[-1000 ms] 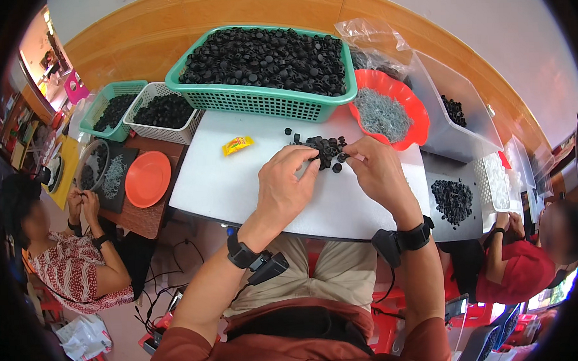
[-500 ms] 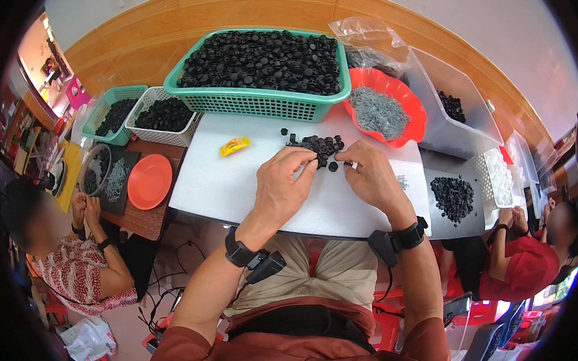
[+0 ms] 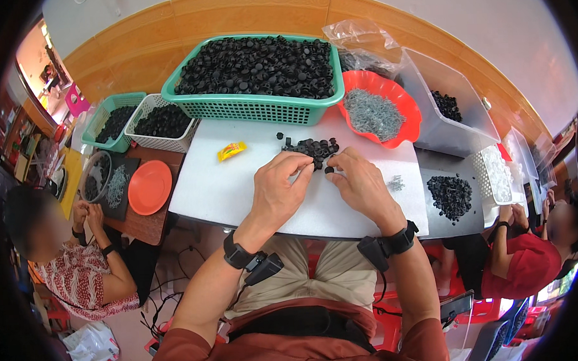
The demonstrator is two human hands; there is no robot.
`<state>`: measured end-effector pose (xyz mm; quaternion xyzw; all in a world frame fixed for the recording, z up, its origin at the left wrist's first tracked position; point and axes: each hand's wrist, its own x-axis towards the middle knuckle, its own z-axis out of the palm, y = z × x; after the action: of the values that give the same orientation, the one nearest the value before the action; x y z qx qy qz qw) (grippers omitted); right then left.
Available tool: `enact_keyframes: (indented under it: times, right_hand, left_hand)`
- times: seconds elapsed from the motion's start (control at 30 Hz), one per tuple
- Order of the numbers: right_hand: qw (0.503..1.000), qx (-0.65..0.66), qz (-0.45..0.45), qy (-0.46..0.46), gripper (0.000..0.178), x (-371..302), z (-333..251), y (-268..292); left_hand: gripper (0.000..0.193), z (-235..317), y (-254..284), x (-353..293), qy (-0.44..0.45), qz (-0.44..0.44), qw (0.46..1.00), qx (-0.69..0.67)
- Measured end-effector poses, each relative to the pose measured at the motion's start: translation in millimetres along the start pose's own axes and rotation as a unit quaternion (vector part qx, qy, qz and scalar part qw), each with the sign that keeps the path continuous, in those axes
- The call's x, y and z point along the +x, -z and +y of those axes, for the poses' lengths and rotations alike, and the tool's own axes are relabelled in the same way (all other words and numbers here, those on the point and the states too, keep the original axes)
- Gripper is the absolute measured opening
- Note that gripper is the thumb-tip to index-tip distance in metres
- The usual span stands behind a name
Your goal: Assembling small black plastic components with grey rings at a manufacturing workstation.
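On a white foam-like sheet [image 3: 206,190] lies a loose pile of small black plastic caps [image 3: 316,149], just beyond my fingertips. My right hand [image 3: 365,183] is pinched, with one black cap [image 3: 329,170] at the tips of its thumb and forefinger. Close by on the left, my left hand [image 3: 278,187] has its thumb and forefinger pressed together at the pile's near edge. What those fingers hold, if anything, is too small to make out. A few small silver screw-like pieces [image 3: 396,184] lie right of my right hand.
Beyond the sheet stand a big green basket [image 3: 254,108] of black caps, a red bowl [image 3: 414,115] of silver pieces and a clear bin [image 3: 472,133]. A yellow packet [image 3: 231,150] lies left. Co-workers sit on both sides; an orange plate [image 3: 150,187] is by the left one.
My right hand has shifted left, toward my left hand, and a black cap now shows at its fingertips. The silver pieces beside it are more exposed. My left hand keeps its pinch.
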<state>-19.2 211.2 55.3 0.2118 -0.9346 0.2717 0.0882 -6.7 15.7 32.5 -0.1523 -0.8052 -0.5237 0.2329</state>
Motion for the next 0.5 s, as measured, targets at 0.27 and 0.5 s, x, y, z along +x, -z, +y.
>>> enact_keyframes:
  times: [0.27,0.5]
  right_hand:
    - [0.998,0.063,0.02,-0.025,0.022,-9.0,-1.1,2.2]
    - [0.979,0.188,0.065,-0.049,0.025,-32.8,-14.9,8.2]
  left_hand:
    - [0.016,7.4,1.5,-0.9,-0.023,0.003,1.0,-0.013]
    - [0.018,15.5,4.5,-5.7,-0.024,-0.04,0.997,-0.056]
